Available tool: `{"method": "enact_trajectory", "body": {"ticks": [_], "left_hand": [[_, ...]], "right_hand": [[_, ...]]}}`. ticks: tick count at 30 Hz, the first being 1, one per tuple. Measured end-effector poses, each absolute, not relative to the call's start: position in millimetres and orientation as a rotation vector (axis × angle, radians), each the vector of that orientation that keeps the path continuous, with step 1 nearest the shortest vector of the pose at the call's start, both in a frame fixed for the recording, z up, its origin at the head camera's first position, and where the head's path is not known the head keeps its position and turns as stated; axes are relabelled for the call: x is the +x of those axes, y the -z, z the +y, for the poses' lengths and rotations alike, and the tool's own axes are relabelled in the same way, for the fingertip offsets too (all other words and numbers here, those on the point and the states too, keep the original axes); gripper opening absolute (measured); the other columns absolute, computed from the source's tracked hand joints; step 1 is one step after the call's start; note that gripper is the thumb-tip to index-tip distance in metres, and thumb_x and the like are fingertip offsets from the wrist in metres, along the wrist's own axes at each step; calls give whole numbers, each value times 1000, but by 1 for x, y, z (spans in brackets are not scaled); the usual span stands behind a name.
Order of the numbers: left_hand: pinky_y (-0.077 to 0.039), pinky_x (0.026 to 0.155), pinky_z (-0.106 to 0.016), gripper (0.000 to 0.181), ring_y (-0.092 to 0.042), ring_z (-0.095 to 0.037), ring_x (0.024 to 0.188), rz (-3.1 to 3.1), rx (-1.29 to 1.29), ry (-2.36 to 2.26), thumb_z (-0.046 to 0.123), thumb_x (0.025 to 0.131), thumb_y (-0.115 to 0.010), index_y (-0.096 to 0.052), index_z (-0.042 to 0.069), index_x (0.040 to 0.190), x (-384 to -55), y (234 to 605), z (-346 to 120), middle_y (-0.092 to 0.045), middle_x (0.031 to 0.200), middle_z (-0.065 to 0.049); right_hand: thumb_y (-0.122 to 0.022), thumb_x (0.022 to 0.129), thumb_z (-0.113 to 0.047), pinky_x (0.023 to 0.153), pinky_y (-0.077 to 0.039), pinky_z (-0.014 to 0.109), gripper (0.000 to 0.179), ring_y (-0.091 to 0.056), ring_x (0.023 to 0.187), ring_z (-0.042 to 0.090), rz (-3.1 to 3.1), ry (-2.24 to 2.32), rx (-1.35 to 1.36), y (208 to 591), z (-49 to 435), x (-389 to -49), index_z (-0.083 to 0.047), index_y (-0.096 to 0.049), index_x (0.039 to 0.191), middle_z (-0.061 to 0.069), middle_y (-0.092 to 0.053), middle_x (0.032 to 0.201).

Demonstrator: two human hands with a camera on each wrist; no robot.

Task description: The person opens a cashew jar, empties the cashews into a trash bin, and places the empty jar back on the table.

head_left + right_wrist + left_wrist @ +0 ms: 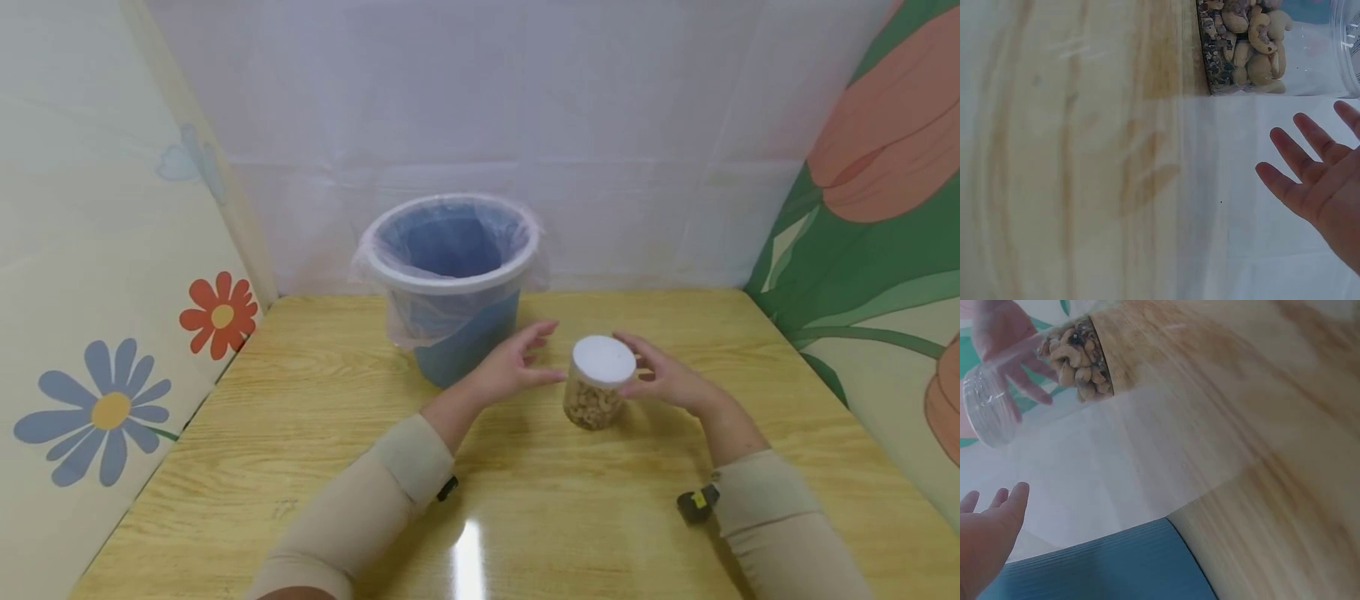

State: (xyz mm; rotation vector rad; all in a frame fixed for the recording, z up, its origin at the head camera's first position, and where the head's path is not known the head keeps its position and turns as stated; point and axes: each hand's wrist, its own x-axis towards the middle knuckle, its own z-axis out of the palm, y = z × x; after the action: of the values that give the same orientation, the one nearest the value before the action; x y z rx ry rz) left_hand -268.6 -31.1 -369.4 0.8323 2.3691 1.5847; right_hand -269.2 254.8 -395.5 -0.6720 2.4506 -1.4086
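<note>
A clear jar of cashews (pixel 592 404) with a white lid (pixel 604 360) stands upright on the wooden table. To its left is my left hand (pixel 513 367), fingers spread and apart from the jar. On the other side, my right hand (pixel 663 379) is close to the lid, its fingers loosely extended. The left wrist view shows the jar (pixel 1079 359) with a gap between it and my left fingers (pixel 1016 503). In the right wrist view, cashews and darker bits fill the lower part of the jar (pixel 1310 62), and my right fingers (pixel 1285 150) reach toward its side.
A blue bin (pixel 468 337) with a white rim and a thin plastic liner stands behind my left hand. White sheeting (pixel 637 125) hangs at the table's back edge. Flower-patterned panels (pixel 112 250) flank the table (pixel 525 517).
</note>
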Motion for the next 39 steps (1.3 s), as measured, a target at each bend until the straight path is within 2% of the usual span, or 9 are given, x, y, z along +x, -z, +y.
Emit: {"method": "enact_trajectory", "body": {"ticks": [6, 11, 16, 26, 33, 39], "left_hand": [[-33, 104, -42, 82, -35, -30, 129, 2366, 821, -1589, 22, 75, -75, -30, 14, 142, -272, 372, -25, -32, 146, -5], [-34, 103, -40, 87, -36, -27, 129, 2368, 783, -1557, 27, 72, -78, -29, 19, 143, -274, 374, -21, -33, 145, -4], [-35, 102, -39, 90, -37, -26, 128, 2350, 759, -1526, 27, 69, -79, -28, 20, 143, -276, 379, -18, -33, 145, -7], [-34, 103, -41, 91, -35, -32, 129, 2295, 763, -1518, 21, 69, -80, -28, 15, 143, -275, 385, -5, -35, 143, -9], [-38, 99, -41, 82, -39, -26, 125, 2308, 836, -1465, 26, 68, -79, -37, 24, 138, -274, 387, 2, -41, 138, 5], [-42, 96, -37, 86, -41, -22, 125, 2297, 788, -1482, 29, 68, -79, -33, 24, 141, -276, 392, 4, -40, 140, 5]], "right_hand": [[-72, 78, -15, 98, -28, 61, 86, -31, 125, 46, 2420, 1423, -719, 398, 252, -271, -17, -19, 146, 20, -23, 146], [-73, 76, -16, 97, -28, 63, 84, -37, 122, 42, 2437, 1410, -767, 399, 249, -272, -15, -24, 144, 18, -32, 142], [-75, 74, -13, 97, -27, 64, 86, -35, 124, 43, 2403, 1429, -760, 401, 245, -272, -9, -24, 143, 19, -32, 142], [-75, 73, -15, 98, -23, 65, 89, -33, 126, 43, 2407, 1399, -714, 401, 242, -268, -6, -22, 144, 20, -32, 142], [-76, 72, -13, 100, -21, 64, 91, -29, 127, 44, 2378, 1430, -658, 403, 240, -266, -6, -21, 143, 21, -30, 143], [-76, 72, -12, 100, -22, 63, 92, -28, 127, 45, 2367, 1440, -669, 408, 239, -268, -4, -18, 143, 23, -30, 141]]}}
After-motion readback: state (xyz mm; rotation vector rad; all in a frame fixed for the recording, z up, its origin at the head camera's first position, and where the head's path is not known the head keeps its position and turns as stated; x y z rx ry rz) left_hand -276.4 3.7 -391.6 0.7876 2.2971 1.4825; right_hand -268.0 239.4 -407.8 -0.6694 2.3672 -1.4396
